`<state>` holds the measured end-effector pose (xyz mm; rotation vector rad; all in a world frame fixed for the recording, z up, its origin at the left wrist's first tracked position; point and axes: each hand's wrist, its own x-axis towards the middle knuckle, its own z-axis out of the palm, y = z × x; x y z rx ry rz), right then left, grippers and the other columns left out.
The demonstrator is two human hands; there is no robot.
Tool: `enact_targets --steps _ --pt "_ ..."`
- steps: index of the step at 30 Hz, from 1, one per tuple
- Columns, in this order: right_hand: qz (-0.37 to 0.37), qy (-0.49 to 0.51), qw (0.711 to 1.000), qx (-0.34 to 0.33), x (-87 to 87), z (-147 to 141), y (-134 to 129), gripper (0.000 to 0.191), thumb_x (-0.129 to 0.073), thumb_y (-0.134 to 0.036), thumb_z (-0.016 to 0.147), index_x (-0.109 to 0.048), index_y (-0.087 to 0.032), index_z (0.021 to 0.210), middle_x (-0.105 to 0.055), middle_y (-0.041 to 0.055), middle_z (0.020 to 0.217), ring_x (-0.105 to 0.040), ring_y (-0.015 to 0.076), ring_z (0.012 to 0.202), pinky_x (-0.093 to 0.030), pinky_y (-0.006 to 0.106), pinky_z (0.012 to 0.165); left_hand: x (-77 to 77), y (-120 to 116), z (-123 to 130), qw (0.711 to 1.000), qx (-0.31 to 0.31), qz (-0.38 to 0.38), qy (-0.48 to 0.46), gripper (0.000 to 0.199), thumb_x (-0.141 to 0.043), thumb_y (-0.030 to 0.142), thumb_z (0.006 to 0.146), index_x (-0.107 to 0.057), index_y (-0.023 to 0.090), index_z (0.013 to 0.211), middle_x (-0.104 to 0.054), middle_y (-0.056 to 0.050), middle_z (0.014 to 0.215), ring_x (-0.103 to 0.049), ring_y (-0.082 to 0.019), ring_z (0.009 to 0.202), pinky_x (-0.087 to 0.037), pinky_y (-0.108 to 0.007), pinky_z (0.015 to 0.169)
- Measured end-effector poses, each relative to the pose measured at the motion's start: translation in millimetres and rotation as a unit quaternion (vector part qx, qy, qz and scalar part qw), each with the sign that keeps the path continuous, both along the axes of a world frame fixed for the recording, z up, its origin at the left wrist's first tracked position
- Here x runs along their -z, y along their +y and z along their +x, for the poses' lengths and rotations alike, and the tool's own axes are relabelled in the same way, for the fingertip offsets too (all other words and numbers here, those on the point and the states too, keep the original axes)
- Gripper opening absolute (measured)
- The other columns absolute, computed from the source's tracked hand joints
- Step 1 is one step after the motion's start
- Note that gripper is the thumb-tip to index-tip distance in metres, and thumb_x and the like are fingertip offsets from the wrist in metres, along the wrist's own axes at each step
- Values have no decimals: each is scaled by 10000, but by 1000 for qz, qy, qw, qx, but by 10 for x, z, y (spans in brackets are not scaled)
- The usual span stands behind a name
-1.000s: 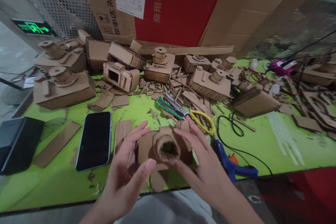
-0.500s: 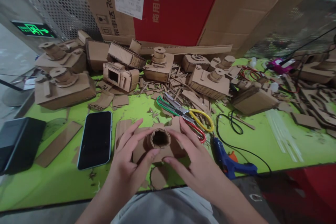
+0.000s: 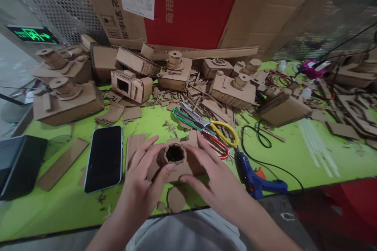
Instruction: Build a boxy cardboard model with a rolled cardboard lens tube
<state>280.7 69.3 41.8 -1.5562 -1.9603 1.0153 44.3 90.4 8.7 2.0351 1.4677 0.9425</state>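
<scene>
Both hands are cupped around a short cardboard tube (image 3: pixel 174 154), which stands upright with its open end up on a flat cardboard body (image 3: pixel 193 166). On the tube's left side, my left hand (image 3: pixel 144 174) presses with index finger and thumb. My right hand (image 3: pixel 213 170) has its index fingertip against the tube's right side, and its thumb reaches low in front. The other fingers curve over the cardboard body and partly hide it. Below the hands lies a round cardboard disc (image 3: pixel 176 199), close to the table's front edge.
Scissors (image 3: pixel 222 133) and a green utility knife (image 3: pixel 187 119) lie just beyond the hands. A blue glue gun (image 3: pixel 259 182) with its cord is on the right, beside glue sticks (image 3: pixel 316 145). On the left is a phone (image 3: pixel 103 159). Several cardboard cameras (image 3: pixel 69 102) and scraps line the back.
The whole view has shifted slightly, so things appear a little further left. Both hands stay around the cardboard tube, with little visible movement.
</scene>
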Motion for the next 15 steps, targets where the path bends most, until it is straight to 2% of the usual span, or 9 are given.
enact_targets --steps 3,5,7,8,10,11,13,15 --pt "7 -11 1000 -11 -11 32 -8 666 -632 -479 1111 -399 -289 1706 -218 119 1873 -200 310 1733 -428 546 1325 -8 -2 11 1000 -3 2 -2 337 -660 374 1076 -657 316 1408 -620 -124 1609 -588 -346 1507 -460 -608 1261" --pt "32 -28 999 -18 -65 118 -47 699 -610 -506 1120 -351 -285 1731 -250 118 1865 -202 309 1733 -437 552 1321 -22 -18 9 1000 -3 5 1 369 -672 378 1067 -651 305 1428 -609 -135 1623 -570 -352 1530 -444 -624 1279" --pt "71 -51 996 -6 -145 282 -123 677 -599 -499 1126 -353 -318 1731 -346 102 1833 -323 315 1699 -463 554 1304 -44 -38 -3 1000 -4 15 5 429 -705 375 1042 -640 290 1457 -604 -147 1631 -565 -356 1538 -440 -630 1290" --pt "94 -64 993 14 -182 397 -175 636 -597 -478 1128 -389 -331 1711 -453 98 1781 -442 312 1644 -499 542 1279 -56 -47 -10 1000 -6 25 6 456 -724 368 1027 -638 281 1466 -607 -151 1629 -565 -358 1539 -441 -628 1294" --pt "130 -95 985 65 -222 682 -301 493 -592 -421 1128 -531 -336 1609 -691 85 1573 -688 290 1430 -602 485 1174 -76 -52 -23 999 -12 41 -1 484 -752 348 1003 -648 273 1470 -620 -145 1623 -573 -356 1537 -446 -610 1303" --pt "141 -113 979 90 -217 843 -372 387 -579 -391 1127 -625 -328 1506 -771 77 1442 -767 279 1302 -654 450 1087 -83 -48 -26 999 -13 43 -10 492 -759 337 997 -652 278 1474 -626 -136 1624 -576 -353 1536 -449 -597 1307" --pt "148 -142 972 115 -151 1168 -520 293 -575 -377 1108 -718 -306 1353 -824 74 1305 -823 283 1156 -702 419 944 -87 -27 -21 999 -7 32 -31 533 -773 331 990 -641 296 1505 -630 -115 1632 -580 -346 1537 -456 -573 1312" --pt "138 -170 968 125 -32 1442 -656 290 -613 -375 1064 -748 -287 1305 -842 78 1244 -845 295 1063 -714 432 900 -77 4 1 999 0 9 -47 585 -787 343 983 -622 300 1543 -641 -108 1627 -600 -347 1519 -467 -562 1309"
